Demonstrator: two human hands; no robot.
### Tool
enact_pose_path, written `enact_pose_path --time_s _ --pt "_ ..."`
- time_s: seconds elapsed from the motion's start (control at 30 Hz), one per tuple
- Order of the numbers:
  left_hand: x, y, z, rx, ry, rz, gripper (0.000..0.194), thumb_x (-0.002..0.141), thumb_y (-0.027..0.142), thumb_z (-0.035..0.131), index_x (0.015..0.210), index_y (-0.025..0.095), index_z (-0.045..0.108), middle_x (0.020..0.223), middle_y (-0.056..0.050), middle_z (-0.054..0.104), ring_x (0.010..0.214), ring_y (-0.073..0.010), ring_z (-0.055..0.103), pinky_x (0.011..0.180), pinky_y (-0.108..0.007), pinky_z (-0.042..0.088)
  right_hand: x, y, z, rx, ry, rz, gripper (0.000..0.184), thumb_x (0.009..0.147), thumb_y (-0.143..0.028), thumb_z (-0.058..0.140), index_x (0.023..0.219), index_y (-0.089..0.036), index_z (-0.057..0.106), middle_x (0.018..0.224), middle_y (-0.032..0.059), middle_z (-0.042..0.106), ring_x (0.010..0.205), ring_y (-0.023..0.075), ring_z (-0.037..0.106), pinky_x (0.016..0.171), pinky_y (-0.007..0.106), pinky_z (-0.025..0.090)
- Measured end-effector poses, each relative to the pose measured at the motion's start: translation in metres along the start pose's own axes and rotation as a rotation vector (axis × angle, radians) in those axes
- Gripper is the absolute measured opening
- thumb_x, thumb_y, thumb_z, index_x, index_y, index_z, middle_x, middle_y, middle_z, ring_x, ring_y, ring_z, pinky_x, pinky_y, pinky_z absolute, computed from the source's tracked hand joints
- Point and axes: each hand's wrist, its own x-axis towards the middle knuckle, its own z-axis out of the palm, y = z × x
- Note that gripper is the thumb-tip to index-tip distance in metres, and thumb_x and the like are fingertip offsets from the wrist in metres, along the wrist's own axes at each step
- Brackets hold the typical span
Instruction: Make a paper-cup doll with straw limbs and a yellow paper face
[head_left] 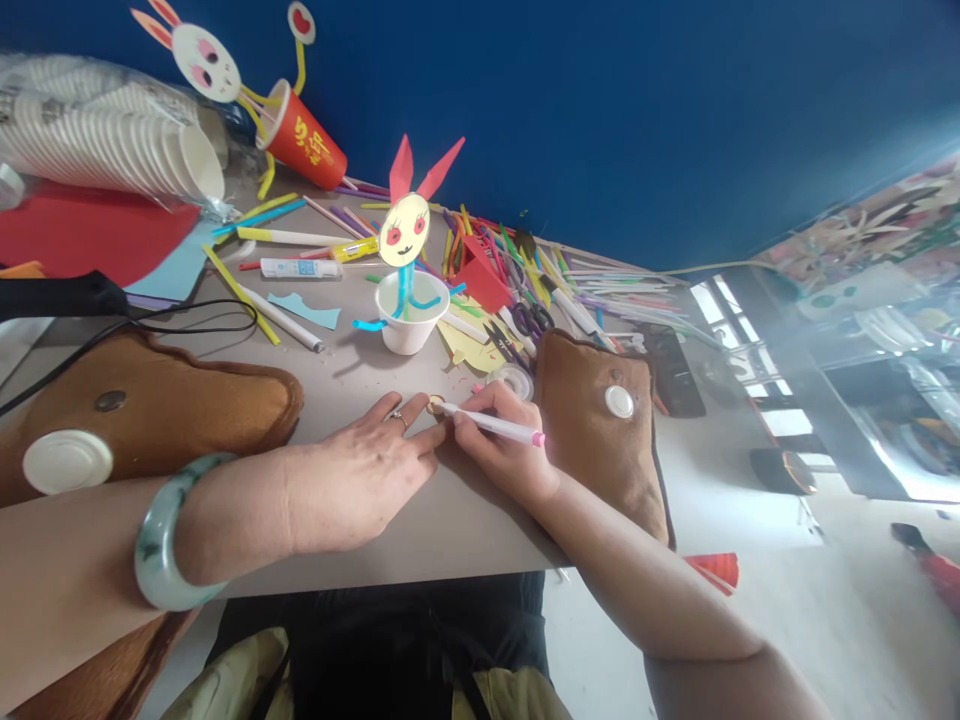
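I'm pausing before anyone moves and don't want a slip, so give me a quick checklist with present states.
1. Pen held in the right hand: ok.
2. Left hand at the small round piece: ok, fingertips beside it.
3. Pen tip touching the piece: cannot tell; it is at the edge, too small to settle.
4. White cup upright and apart from both hands: ok.
5. Loose thin sticks gathered up: not ok, they lie scattered at the back of the table.

Details on the small disc are indistinct
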Motion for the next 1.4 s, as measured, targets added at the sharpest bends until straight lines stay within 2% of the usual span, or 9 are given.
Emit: enact_pose_path --time_s 0.27,0.4,0.6,0.77,1.0,1.13,1.23,1.4 --pt "0.000 0.000 -0.001 -0.015 0.012 0.011 0.034 0.079 0.007 0.055 0.110 0.013 0.067 0.148 -0.014 0.048 0.141 -0.0358 0.035 0.115 -0.052 0.031 0.000 0.000 0.000 0.012 -0.005 -0.019 0.011 0.080 -0.021 0.062 0.071 -0.022 0.055 0.060 -0.0042 0.062 0.051 0.0096 0.054 0.049 0.022 0.042" --pt "-0.003 -0.002 0.004 -0.012 0.059 0.014 0.036 0.082 0.008 0.054 0.115 0.014 0.065 0.148 -0.014 0.048 0.144 -0.0346 0.032 0.117 -0.051 0.029 -0.001 0.001 -0.001 0.024 -0.014 -0.009 0.010 0.080 -0.022 0.061 0.072 -0.023 0.055 0.061 -0.0039 0.063 0.052 0.0104 0.055 0.052 0.024 0.045" --pt "-0.007 -0.006 0.011 -0.034 0.104 0.049 0.033 0.085 0.014 0.056 0.117 0.014 0.064 0.153 -0.016 0.044 0.145 -0.0351 0.033 0.118 -0.052 0.028 -0.002 0.004 -0.001 0.023 0.065 0.031 0.010 0.079 -0.023 0.060 0.072 -0.024 0.053 0.058 -0.0051 0.060 0.049 0.0118 0.053 0.059 0.029 0.051" --pt "-0.004 -0.002 0.007 -0.018 0.057 0.021 0.035 0.082 0.009 0.054 0.115 0.014 0.065 0.153 -0.014 0.044 0.143 -0.0365 0.034 0.116 -0.053 0.030 -0.002 0.003 -0.001 0.026 0.040 0.021 0.010 0.078 -0.021 0.060 0.071 -0.024 0.053 0.057 -0.0050 0.060 0.049 0.0118 0.053 0.060 0.029 0.052" --pt "-0.004 -0.004 0.009 -0.021 0.077 0.041 0.035 0.082 0.012 0.056 0.117 0.014 0.065 0.154 -0.015 0.043 0.144 -0.0362 0.034 0.117 -0.053 0.028 -0.002 0.003 -0.001 0.036 0.022 0.025 0.010 0.078 -0.022 0.061 0.071 -0.024 0.054 0.057 -0.0049 0.060 0.049 0.0113 0.052 0.058 0.028 0.050" --pt "-0.001 -0.002 0.002 -0.001 0.031 0.014 0.038 0.080 0.009 0.055 0.116 0.013 0.066 0.149 -0.015 0.047 0.141 -0.0362 0.037 0.115 -0.052 0.032 -0.003 0.003 -0.001 0.030 0.028 0.028 0.010 0.077 -0.020 0.060 0.070 -0.024 0.054 0.058 -0.0047 0.061 0.048 0.0109 0.052 0.058 0.028 0.050" --pt "0.001 0.000 -0.003 0.023 -0.014 0.011 0.037 0.080 0.010 0.055 0.115 0.012 0.067 0.148 -0.015 0.047 0.140 -0.0371 0.036 0.114 -0.053 0.033 -0.002 0.002 -0.001 0.026 0.026 0.017 0.010 0.077 -0.020 0.059 0.070 -0.023 0.054 0.057 -0.0046 0.060 0.049 0.0108 0.053 0.056 0.027 0.048" --pt "0.001 0.001 -0.002 0.013 0.004 0.007 0.036 0.079 0.010 0.058 0.113 0.013 0.068 0.149 -0.015 0.047 0.142 -0.0364 0.035 0.115 -0.053 0.032 0.000 0.001 -0.001 0.026 0.029 -0.006 0.010 0.078 -0.020 0.060 0.070 -0.022 0.054 0.057 -0.0043 0.060 0.049 0.0101 0.052 0.050 0.024 0.043"
